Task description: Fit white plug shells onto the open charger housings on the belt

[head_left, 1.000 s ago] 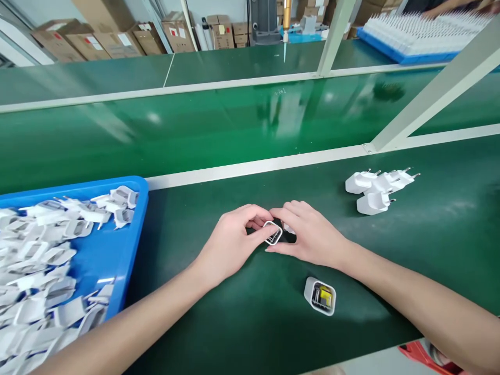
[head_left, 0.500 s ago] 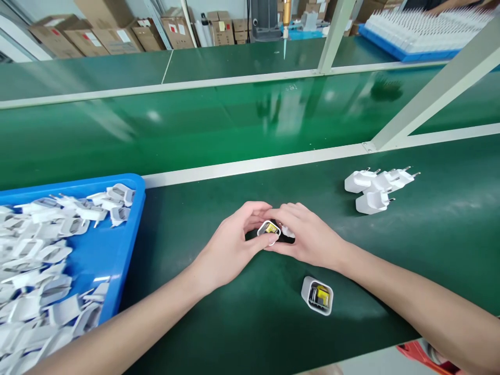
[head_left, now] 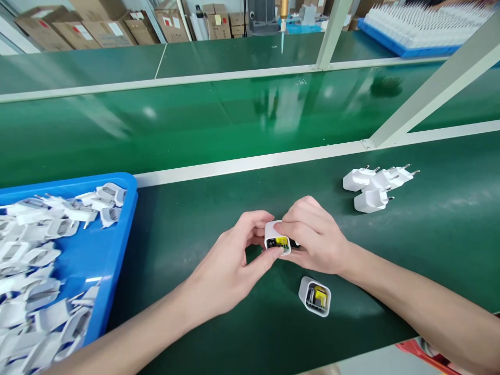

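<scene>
Over the green table, my left hand [head_left: 238, 260] grips a white charger housing [head_left: 276, 237] from the left, thumb at its lower edge. The open end shows a yellow part and dark components. My right hand [head_left: 312, 237] closes on the housing's right side, fingers across its top; a small dark thing shows partly beneath those fingers. Just below the hands, a second open housing [head_left: 315, 297] lies on the table, also with yellow and dark parts inside.
A blue tray [head_left: 117, 260] of white plug shells stands at the left. Several white plugs [head_left: 371, 200] with pins sit at the right. A slanted metal post [head_left: 422, 94] rises behind them. Beyond the green channel stands a blue tray [head_left: 410, 51] of white pieces.
The held housing has tilted so more of its outer wall and its inside show. My right hand's fingers have shifted onto its top. The view has moved slightly.
</scene>
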A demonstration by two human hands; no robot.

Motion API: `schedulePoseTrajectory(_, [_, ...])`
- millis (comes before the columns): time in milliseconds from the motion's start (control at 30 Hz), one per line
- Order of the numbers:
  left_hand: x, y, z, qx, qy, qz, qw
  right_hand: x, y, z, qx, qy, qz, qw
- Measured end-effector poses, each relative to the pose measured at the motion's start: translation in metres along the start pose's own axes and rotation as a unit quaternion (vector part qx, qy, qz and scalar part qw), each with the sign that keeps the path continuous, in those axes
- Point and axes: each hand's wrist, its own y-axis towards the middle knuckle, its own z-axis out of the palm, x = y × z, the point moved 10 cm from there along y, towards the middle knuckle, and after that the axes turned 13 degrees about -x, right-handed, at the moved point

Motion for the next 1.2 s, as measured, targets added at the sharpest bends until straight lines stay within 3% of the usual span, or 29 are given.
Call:
schedulePoseTrajectory(333, [-0.008, -0.008, -0.003, -0.035, 0.055, 0.058, 0.996, 0.017, 0.002, -0.006, -0.005, -0.042, -0.054, 0.998])
schedulePoseTrajectory(567, [-0.005, -0.013, -0.009, -0.016, 0.026, 0.036, 0.999, 0.015, 0.000, 0.007, 0.030, -0.022, -0.020, 0.999])
schedulePoseTrajectory(667, [-0.003, -0.013, -0.009, 0.022, 0.049, 0.041, 0.998, 0.005, 0.000, 0.008, 0.021, 0.022, 0.045, 0.999])
schedulePoseTrajectory(733, [0.003, -0.009, -0.012, 0.016, 0.104, 0.048, 0.993, -0.011, -0.004, 0.016, 0.060, 0.050, 0.131, 0.988])
schedulePoseTrajectory(833, [0.009, -0.001, -0.018, -0.024, 0.159, 0.083, 0.984, -0.036, -0.020, 0.032, 0.170, 0.092, 0.274, 0.942])
schedulePoseTrajectory(900, [0.008, 0.002, -0.018, -0.041, 0.172, 0.127, 0.976, -0.050, -0.029, 0.032, 0.201, 0.112, 0.341, 0.911])
schedulePoseTrajectory(967, [0.008, 0.004, -0.015, -0.052, 0.192, 0.141, 0.970, -0.057, -0.030, 0.028, 0.194, 0.123, 0.370, 0.900])
schedulePoseTrajectory(1100, [0.014, 0.010, -0.010, -0.069, 0.221, 0.084, 0.969, -0.053, -0.032, 0.031, 0.201, 0.160, 0.386, 0.886])
schedulePoseTrajectory(1200, [0.011, 0.014, 0.000, -0.055, 0.212, 0.095, 0.971, -0.053, -0.031, 0.028, 0.171, 0.186, 0.401, 0.881])
